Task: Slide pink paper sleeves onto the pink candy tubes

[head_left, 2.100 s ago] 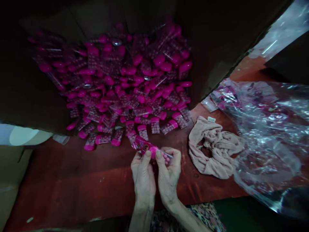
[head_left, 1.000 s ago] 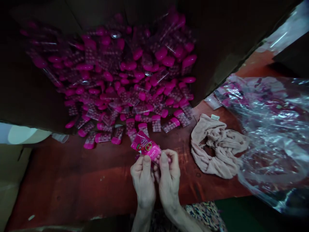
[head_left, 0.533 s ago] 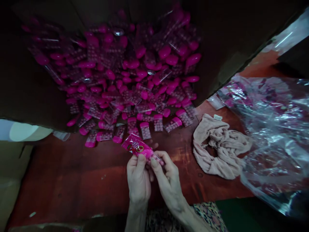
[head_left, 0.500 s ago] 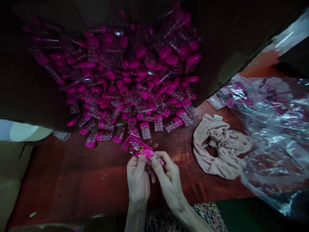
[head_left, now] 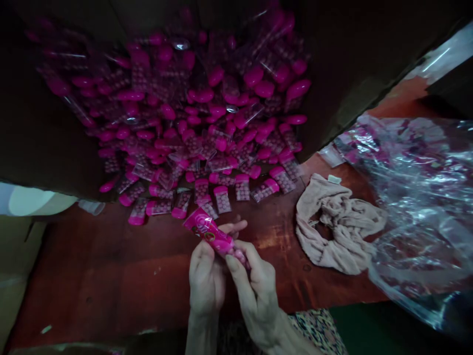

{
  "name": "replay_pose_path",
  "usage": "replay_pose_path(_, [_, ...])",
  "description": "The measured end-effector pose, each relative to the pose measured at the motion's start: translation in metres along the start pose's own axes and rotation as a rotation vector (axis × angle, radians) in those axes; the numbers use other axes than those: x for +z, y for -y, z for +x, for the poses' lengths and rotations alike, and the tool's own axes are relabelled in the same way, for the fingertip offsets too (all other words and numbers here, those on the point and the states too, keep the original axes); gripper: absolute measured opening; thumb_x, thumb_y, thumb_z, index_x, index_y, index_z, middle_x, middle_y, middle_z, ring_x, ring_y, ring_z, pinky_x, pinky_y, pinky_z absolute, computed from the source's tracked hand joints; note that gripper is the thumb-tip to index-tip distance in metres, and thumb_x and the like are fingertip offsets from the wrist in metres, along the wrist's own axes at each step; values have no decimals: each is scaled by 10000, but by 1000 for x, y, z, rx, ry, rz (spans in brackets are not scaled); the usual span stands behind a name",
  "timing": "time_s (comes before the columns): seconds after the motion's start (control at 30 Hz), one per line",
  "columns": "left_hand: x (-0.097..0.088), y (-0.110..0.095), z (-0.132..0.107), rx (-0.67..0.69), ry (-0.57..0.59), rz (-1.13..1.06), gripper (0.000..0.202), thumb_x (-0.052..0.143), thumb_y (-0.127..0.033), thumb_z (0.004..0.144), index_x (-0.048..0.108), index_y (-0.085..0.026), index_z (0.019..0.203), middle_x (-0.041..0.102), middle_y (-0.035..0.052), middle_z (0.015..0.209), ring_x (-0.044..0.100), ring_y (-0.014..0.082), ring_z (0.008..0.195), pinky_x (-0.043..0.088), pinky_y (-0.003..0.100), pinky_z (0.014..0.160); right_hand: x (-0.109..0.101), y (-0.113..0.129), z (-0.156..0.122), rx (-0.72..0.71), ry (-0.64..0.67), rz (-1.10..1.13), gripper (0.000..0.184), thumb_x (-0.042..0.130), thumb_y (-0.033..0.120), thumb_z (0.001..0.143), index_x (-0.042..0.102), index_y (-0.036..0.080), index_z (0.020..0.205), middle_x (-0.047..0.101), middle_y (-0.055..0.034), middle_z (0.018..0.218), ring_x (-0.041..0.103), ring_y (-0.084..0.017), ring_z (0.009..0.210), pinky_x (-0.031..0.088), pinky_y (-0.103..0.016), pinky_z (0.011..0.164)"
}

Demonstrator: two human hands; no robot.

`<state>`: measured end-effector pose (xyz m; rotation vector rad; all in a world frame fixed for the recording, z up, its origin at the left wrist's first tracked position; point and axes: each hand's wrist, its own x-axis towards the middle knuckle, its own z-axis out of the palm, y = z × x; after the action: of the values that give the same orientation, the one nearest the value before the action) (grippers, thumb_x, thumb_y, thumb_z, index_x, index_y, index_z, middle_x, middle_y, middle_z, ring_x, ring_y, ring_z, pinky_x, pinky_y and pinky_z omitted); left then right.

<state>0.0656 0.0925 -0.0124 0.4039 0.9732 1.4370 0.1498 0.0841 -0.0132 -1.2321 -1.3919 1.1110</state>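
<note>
Both my hands meet low in the middle over a reddish-brown tabletop (head_left: 111, 276). My left hand (head_left: 207, 276) and my right hand (head_left: 254, 281) pinch one small candy container wrapped in a bright pink printed label (head_left: 207, 230), which slants up to the left. Small pink candy balls show at its lower end by my right fingertips. Just beyond it lies a big heap of clear containers with pink caps (head_left: 192, 118), filled with pink balls.
The heap spills out of a dark cardboard box (head_left: 44, 148) lying open at the back. A crumpled beige cloth (head_left: 332, 227) lies right of my hands. A large clear plastic bag (head_left: 417, 197) with more pink items fills the right side.
The labelled container has tilted and slid left in my fingers. My left hand shifted lower left, and its index finger now sticks out behind the container.
</note>
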Motion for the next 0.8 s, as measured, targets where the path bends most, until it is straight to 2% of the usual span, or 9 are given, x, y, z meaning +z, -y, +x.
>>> replay_pose_path(0.1, [-1, 3, 2, 47, -19, 17, 206, 545, -316, 823, 700, -182, 846, 707, 103, 983, 646, 217, 881, 515, 327, 760, 3, -8, 1, -275, -83, -241, 193, 380, 239, 935, 510, 164, 1057, 653, -43, 777, 645, -139, 648, 506, -204, 571])
replay_pose_path(0.17, [1, 6, 1, 68, -22, 24, 211, 538, -321, 828, 695, -186, 786, 715, 88, 949, 598, 231, 1023, 472, 342, 865, 3, -10, -1, -352, -122, -340, 217, 359, 242, 944, 497, 148, 1082, 659, -60, 779, 658, -150, 659, 514, -208, 574])
replay_pose_path(0.23, [3, 10, -1, 76, -11, 29, 268, 516, -374, 837, 699, -186, 782, 714, 87, 949, 513, 229, 1153, 409, 332, 951, 2, -8, -2, -352, -130, -350, 207, 365, 233, 942, 505, 147, 1067, 663, -57, 772, 658, -145, 639, 511, -201, 569])
replay_pose_path(0.3, [5, 11, -4, 52, 13, 54, 308, 511, -406, 834, 711, -173, 813, 705, 100, 979, 442, 226, 1224, 379, 306, 979, 0, -3, -4, -271, -111, -276, 176, 394, 214, 930, 526, 159, 1031, 664, -41, 768, 642, -126, 598, 497, -187, 552])
replay_pose_path(0.37, [6, 12, -6, 19, 13, 80, 322, 525, -420, 823, 720, -164, 835, 696, 108, 1014, 462, 228, 1204, 421, 277, 928, -2, 2, -4, -117, -73, -146, 140, 430, 213, 916, 555, 171, 966, 637, -9, 703, 598, -102, 532, 467, -176, 514])
replay_pose_path(0.47, [6, 11, -8, 5, -51, 100, 291, 571, -421, 793, 720, -187, 880, 702, 98, 1013, 627, 199, 925, 508, 253, 745, -1, 5, -2, 195, 39, 185, 202, 439, 295, 918, 544, 182, 786, 501, 51, 545, 457, -61, 408, 382, -160, 412])
replay_pose_path(0.57, [8, 11, -9, -2, -115, 146, 272, 579, -396, 796, 716, -199, 925, 713, 99, 973, 633, 134, 635, 521, 240, 608, 5, 1, 0, 425, 79, 546, 290, 437, 411, 903, 463, 197, 709, 373, 95, 489, 293, -35, 334, 284, -149, 332])
replay_pose_path(0.67, [7, 10, -7, -21, -162, 123, 249, 599, -379, 783, 721, -184, 879, 714, 108, 956, 636, 137, 625, 526, 247, 599, 8, -3, 2, 460, 48, 589, 270, 482, 443, 869, 480, 197, 757, 430, 81, 544, 338, -38, 374, 309, -150, 360])
replay_pose_path(0.8, [1, 7, 0, 4, -232, 47, 229, 651, -374, 733, 717, -173, 822, 723, 98, 860, 661, 171, 693, 533, 266, 636, -1, -2, 2, 400, 165, 341, 247, 536, 378, 844, 538, 206, 1022, 596, 9, 760, 536, -100, 593, 440, -189, 526])
